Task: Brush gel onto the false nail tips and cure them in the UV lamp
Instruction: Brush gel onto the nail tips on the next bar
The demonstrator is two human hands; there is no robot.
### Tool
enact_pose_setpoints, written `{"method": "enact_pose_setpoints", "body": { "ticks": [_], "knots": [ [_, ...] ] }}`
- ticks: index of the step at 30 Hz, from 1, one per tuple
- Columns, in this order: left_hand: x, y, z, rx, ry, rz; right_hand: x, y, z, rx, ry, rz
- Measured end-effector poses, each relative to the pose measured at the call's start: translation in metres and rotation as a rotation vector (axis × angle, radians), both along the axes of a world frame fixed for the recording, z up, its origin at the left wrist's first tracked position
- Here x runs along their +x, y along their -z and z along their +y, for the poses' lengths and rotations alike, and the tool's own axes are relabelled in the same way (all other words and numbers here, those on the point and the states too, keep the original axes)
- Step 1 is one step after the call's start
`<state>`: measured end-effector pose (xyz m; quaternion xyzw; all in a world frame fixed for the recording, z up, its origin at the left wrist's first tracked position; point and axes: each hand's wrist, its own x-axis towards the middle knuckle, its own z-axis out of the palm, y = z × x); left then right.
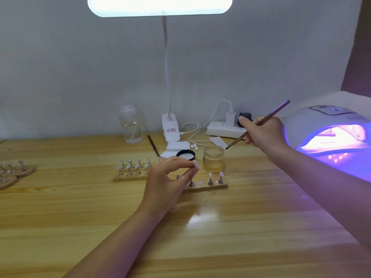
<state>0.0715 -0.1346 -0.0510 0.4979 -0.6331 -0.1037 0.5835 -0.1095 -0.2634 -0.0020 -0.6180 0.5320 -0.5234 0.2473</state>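
Right hand [263, 133] has its grip curled round the brush [259, 123] over the gel jar [213, 161]; left hand [168, 177] pinches a nail tip [196, 163].

Pale wall [80, 67], wooden table [60, 217], glowing desk lamp [159, 6].

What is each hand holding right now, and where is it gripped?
Right hand grips the brush mid-handle. Left hand pinches a small nail tip; exact hold unclear.
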Motion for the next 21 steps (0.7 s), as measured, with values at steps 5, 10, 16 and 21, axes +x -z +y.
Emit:
{"method": "enact_pose_setpoints", "body": {
  "ticks": [5, 10, 16, 21],
  "knots": [
    [0.001, 0.001, -0.003, -0.009, -0.013, -0.024, 0.012, 0.010, 0.038, -0.128, -0.203, -0.323],
    [0.001, 0.002, -0.004, -0.006, -0.014, -0.036, 0.027, 0.038, 0.081, -0.375, -0.391, -0.264],
    [0.001, 0.002, -0.005, 0.015, -0.018, -0.041, 0.031, 0.044, 0.092, -0.478, -0.451, -0.165],
    [0.001, 0.002, -0.004, 0.040, -0.041, -0.049, 0.030, 0.050, 0.093, -0.504, -0.439, -0.033]
  ]
}}
